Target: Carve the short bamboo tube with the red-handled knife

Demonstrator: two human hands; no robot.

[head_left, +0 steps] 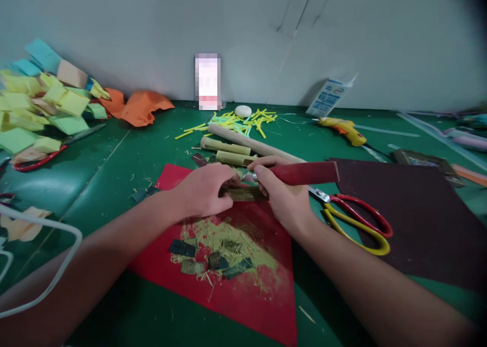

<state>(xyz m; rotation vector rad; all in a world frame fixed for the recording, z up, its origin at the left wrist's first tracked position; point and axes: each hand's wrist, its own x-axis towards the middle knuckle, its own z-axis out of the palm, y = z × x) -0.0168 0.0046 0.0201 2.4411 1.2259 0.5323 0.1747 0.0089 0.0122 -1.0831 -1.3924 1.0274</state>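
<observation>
My left hand [207,189] is closed on one end of a short bamboo piece [247,194], held low over a red sheet [274,245]. In my right hand [287,200] is a carving knife with a thick red handle [308,173]; its short metal end [249,177] points left, close to the bamboo, and its tip is partly hidden by my fingers. Right fingertips rest near the bamboo's right end. On the red sheet lie pale shavings and dust [243,235] with several dark bark chips [216,261]. Just beyond my hands are two cut bamboo pieces [224,146].
Scissors with red and yellow handles [375,248] lie by a dark brown sheet [418,210]. Farther back are a wooden rod [251,141], yellow sticks [228,118], a yellow glue gun [344,129] and a phone [207,80]. Folded papers [41,103] pile up at left.
</observation>
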